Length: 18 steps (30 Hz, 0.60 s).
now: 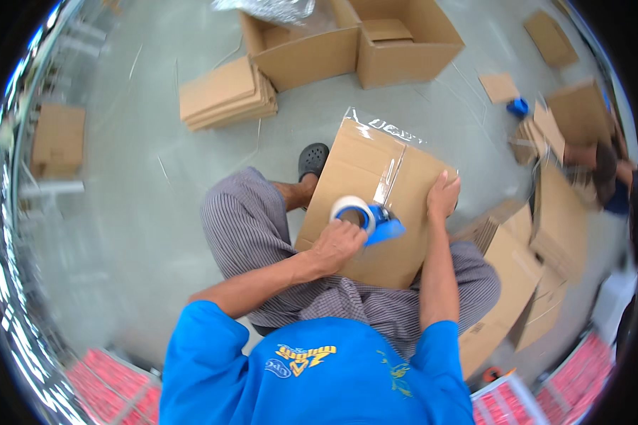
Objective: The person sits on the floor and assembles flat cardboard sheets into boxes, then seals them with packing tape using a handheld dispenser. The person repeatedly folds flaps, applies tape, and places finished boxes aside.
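Meanwhile both hands work the box (376,205); open floor (156,184) lies leftward.

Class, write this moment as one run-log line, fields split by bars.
left hand: holds blue tape dispenser on cardboard box | right hand: steadies box edge | box: on lap, clear tape along seam

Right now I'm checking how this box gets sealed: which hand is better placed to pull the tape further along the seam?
Left. The left hand already grips the blue tape dispenser on the box seam, while the right hand is busy bracing the box's edge.
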{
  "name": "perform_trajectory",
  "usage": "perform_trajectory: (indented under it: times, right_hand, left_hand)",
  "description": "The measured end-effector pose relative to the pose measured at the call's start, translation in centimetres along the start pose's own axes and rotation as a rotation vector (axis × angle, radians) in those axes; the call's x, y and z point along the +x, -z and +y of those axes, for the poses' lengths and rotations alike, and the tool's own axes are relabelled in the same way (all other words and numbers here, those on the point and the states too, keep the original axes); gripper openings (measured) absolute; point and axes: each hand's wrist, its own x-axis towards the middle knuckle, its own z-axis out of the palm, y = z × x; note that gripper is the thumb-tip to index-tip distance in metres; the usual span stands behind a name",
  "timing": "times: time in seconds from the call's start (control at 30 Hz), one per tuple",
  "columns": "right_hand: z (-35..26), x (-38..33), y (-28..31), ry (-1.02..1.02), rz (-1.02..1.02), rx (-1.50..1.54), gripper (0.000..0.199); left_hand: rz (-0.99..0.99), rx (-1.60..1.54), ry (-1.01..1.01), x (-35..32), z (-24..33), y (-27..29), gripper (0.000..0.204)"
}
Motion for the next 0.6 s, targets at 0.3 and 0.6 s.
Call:
perform_trajectory:
  times: [0.3, 0.6]
  right_hand:
    - [1.8, 1.9, 0.5, -0.030, -0.126, 0.299, 0.067]
    - [3.4, 4.9, 1.9, -0.234, -0.525, 0.610, 0.074]
  left_hand:
    - [0.803, -1.254, 0.809, 10.4, -12.7, 5.1, 0.052]
    - [0.500, -1.655, 0.741, 13.8, -19.1, -2.9, 0.092]
